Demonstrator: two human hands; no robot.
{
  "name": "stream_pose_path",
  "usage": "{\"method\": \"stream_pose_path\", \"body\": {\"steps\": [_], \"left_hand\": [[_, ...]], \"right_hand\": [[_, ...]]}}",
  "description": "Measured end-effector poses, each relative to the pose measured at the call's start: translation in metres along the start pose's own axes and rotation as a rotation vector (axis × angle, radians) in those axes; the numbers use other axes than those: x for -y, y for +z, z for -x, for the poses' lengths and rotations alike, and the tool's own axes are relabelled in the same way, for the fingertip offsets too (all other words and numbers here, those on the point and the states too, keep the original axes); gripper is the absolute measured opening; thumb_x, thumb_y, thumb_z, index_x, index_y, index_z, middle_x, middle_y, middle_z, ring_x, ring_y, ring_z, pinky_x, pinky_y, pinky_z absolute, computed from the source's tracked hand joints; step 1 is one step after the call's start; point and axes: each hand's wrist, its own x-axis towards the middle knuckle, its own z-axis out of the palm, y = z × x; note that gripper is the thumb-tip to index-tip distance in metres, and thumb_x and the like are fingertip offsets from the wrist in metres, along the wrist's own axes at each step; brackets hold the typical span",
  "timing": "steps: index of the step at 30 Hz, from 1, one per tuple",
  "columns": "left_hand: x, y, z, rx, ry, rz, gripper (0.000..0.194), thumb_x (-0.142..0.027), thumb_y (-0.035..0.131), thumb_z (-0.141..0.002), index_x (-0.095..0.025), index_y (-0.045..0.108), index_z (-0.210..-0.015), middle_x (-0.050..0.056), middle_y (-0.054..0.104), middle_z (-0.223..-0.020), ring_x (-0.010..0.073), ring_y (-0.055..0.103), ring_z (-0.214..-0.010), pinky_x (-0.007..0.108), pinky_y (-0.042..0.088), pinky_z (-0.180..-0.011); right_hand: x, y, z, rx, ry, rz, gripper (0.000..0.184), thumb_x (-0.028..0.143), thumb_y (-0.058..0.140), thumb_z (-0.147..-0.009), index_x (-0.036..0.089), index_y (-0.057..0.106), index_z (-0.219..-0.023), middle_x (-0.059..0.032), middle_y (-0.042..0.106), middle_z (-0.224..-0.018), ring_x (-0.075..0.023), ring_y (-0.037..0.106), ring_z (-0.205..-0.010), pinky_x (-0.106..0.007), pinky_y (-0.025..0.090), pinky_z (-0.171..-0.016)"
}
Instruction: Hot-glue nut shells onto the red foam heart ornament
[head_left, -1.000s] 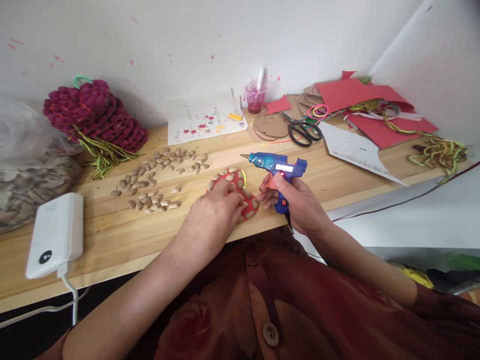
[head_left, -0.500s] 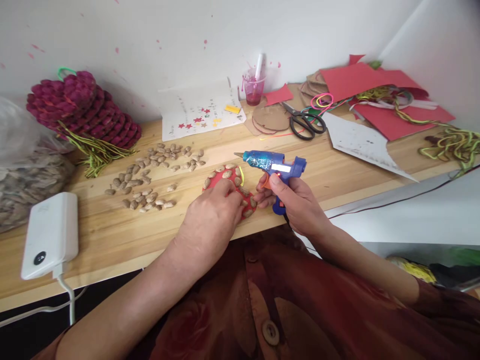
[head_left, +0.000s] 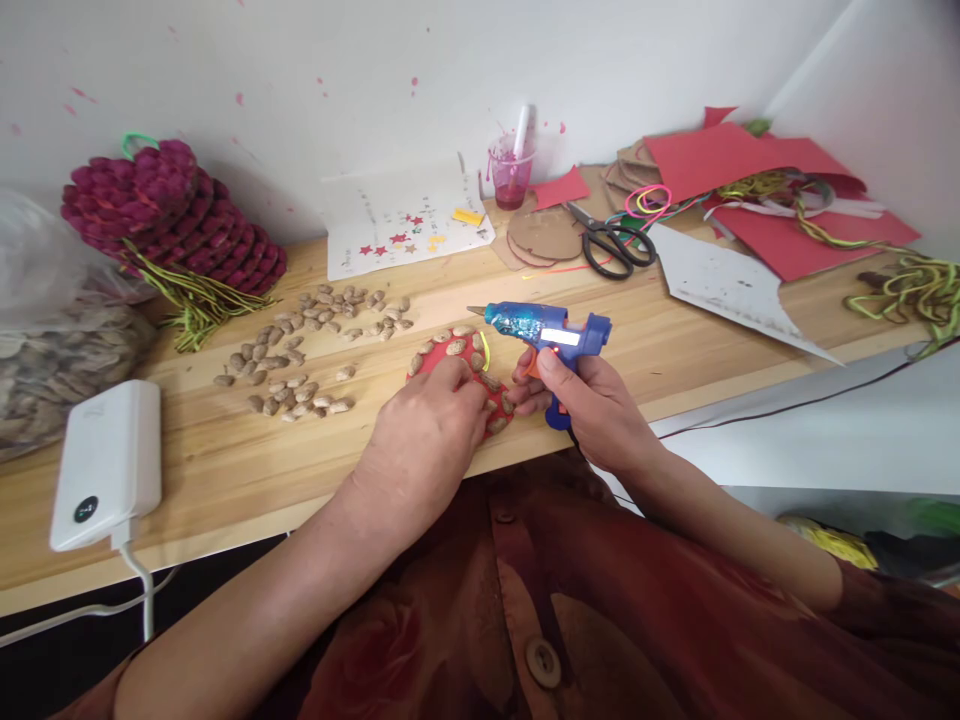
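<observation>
A red disc lies near the table's front edge with peanuts set around its rim and a short yellow loop at its far side. Over the disc, my left hand is closed, fingers curled down onto its surface; the hand itself hides whatever is under the fingertips. My right hand grips a blue hot glue gun by its handle, just right of the disc. The nozzle points left, above the disc's far side, and touches nothing. Loose peanuts lie scattered to the left.
At left are a white power bank, a bag of peanuts and a magenta peanut craft. Behind stand a printed sheet and a pink cup. Scissors, cardboard discs and red paper lie at right.
The whole view has shifted slightly. Both hands keep their positions, the left on the disc and the right around the hot glue gun.
</observation>
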Motion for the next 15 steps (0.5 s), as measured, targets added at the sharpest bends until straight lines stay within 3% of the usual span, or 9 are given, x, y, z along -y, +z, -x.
{"method": "stream_pose_path", "body": {"steps": [15], "left_hand": [[-0.0034, -0.0024, 0.0004, 0.066, 0.038, -0.183, 0.014, -0.019, 0.061, -0.099, -0.016, 0.075, -0.099, 0.011, 0.068, -0.107, 0.0249, 0.069, -0.086, 0.035, 0.055, -0.070]], "right_hand": [[-0.0019, -0.0008, -0.0009, 0.009, -0.026, 0.017, 0.045, 0.065, 0.074, -0.084, 0.020, 0.067, -0.090, -0.0029, 0.070, -0.086, -0.0176, 0.072, -0.074, -0.031, 0.063, -0.067]]}}
